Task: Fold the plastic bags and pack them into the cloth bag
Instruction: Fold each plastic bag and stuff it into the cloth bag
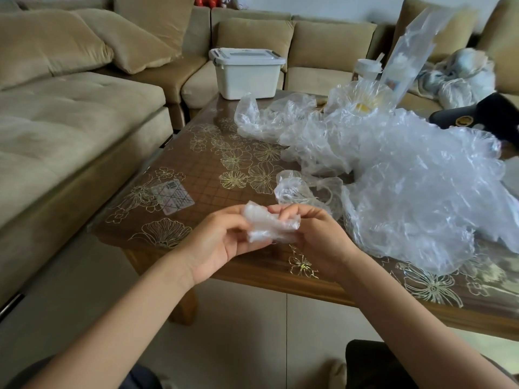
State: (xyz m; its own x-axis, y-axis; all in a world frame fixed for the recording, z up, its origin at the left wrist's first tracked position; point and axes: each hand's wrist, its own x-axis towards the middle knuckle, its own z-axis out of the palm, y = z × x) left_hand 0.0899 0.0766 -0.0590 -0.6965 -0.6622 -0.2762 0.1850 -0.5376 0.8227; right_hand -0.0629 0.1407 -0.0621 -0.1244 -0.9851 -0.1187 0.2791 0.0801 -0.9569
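Both hands are pinching a small, crinkled, translucent folded plastic bag above the table edge: left hand palm up, right hand fingers curling over it. Just beyond the grip, loose glossy bags are heaping.

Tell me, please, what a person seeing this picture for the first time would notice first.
The big heap of crumpled clear plastic bags covers the right part of the flower-patterned table. At the table's near edge, the left hand and the right hand pinch a small folded plastic bag between them. A white lidded box stands at the far end.
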